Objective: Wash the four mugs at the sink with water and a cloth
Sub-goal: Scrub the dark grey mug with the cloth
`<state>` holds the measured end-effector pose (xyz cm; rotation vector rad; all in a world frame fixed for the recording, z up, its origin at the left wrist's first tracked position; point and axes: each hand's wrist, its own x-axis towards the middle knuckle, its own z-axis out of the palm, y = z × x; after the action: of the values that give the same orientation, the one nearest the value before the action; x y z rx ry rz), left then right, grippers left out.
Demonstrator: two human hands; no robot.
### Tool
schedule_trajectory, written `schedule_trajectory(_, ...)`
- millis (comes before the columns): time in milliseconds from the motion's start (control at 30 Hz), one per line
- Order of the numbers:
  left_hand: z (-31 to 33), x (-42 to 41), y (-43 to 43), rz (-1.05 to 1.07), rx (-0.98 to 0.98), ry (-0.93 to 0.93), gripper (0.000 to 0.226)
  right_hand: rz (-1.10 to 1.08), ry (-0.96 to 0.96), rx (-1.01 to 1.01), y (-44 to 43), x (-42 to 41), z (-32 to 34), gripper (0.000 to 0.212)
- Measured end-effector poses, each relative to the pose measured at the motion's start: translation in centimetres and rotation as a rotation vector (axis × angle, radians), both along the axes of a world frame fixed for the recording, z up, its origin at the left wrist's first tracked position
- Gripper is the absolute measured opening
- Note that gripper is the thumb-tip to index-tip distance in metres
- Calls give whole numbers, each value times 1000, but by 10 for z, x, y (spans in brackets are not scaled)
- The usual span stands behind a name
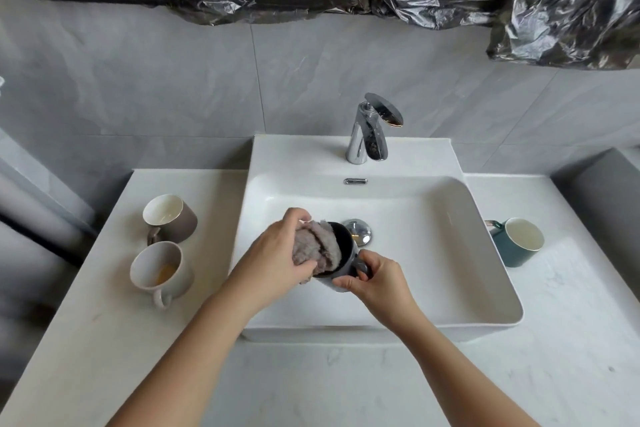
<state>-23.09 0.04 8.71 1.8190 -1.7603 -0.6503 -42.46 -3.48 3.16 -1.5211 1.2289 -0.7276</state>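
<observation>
1. Head view: left hand (273, 250) clenches the cloth (317, 250) at the grey mug (349, 262) mouth, right hand (377, 282) gripping its handle over mid-sink (433, 215). A wet handle could slip, chipping the mug.
2. Cream mug (161, 269), nine o'clock on the tabletop (104, 340): a swinging left forearm might knock it.
</observation>
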Motion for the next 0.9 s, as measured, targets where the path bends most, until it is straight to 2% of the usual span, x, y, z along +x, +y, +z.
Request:
schedule_trajectory(100, -8, -13, -21, -107, -23, 160, 45, 60, 36, -1, -10, -14, 2, 42)
schedule_trajectory(167, -15, -13, -28, -198, -103, 172, 29, 74, 40, 6, -16, -22, 2, 45)
schedule_trajectory(233, -21, -9, -32, -320, -156, 59, 25, 82, 53, 6, -22, -29, 1, 47)
schedule_trajectory(367, -31, -11, -46, -601, -11, -223, 36, 121, 51, 36, -36, -40, 2, 48)
schedule_trajectory(433, -32, -22, -59, -695, -2, -391, 29, 156, 42, 42, -41, -40, 4, 44)
schedule_trajectory(500, -30, -34, -71, -726, 44, -518, 25, 177, 66, 22, -46, -39, 6, 50)
schedule_trajectory(567, -32, -41, -79, -687, 95, -559, 24, 183, 86, -2, -50, -41, 5, 55)
schedule_trajectory(633, -37, -46, -83, -601, 98, -525, 24, 173, 82, -36, -53, -45, 4, 56)
schedule_trajectory(700, -41, -53, -82, -480, 115, -416, 19, 153, 92, -87, -55, -47, 2, 58)
schedule_trajectory(800, -39, -69, -78, -211, 261, -180, 24, 155, 130, -168, -57, -49, -5, 58)
schedule_trajectory(900, -44, -77, -78, -131, 269, -123, 29, 178, 187, -239, -59, -53, -9, 64)
